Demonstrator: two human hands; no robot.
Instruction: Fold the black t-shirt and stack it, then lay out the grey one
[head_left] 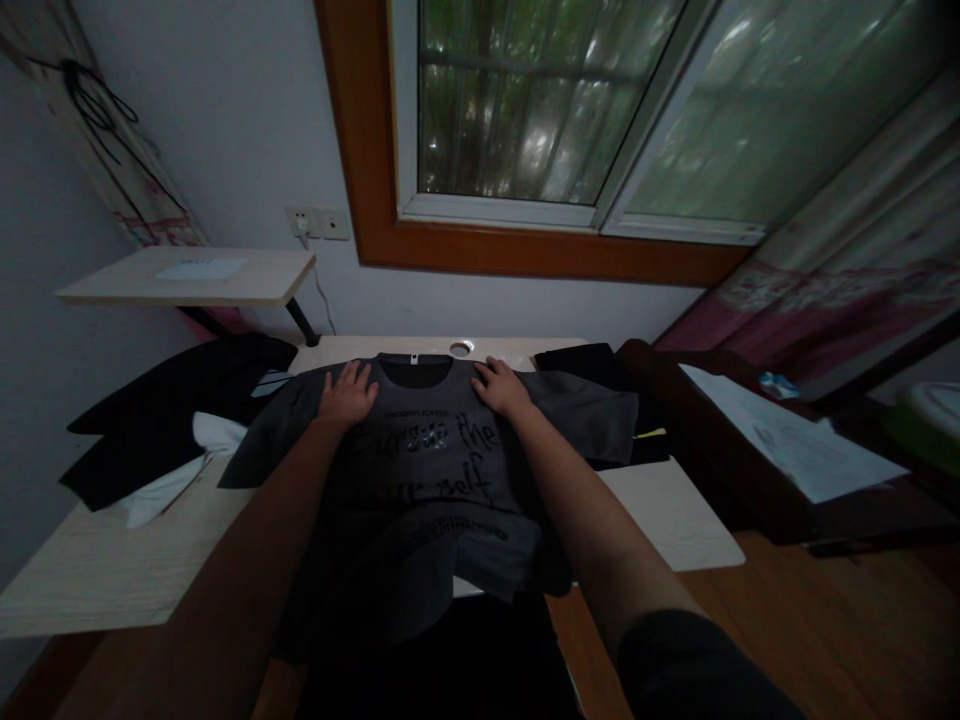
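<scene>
A dark grey T-shirt (pixel 435 450) with black lettering lies spread front side up on the pale desk, its neckline toward the window. Its lower part reaches the near edge, where the hem is folded and uneven. My left hand (pixel 349 393) rests on the shirt's left shoulder area, fingers stretched out. On the other shoulder, beside the collar, my right hand (pixel 501 386) lies with its fingers spread. Both palms face down on the cloth, and neither hand grips it. The sleeves stretch out to both sides.
Black and white clothes (pixel 172 420) are heaped on the desk (pixel 112 565) at left, below a raised shelf (pixel 187 280). Another black garment (pixel 581 358) lies behind the right sleeve. Papers (pixel 787 430) rest on dark furniture at right. A window (pixel 547 110) is ahead.
</scene>
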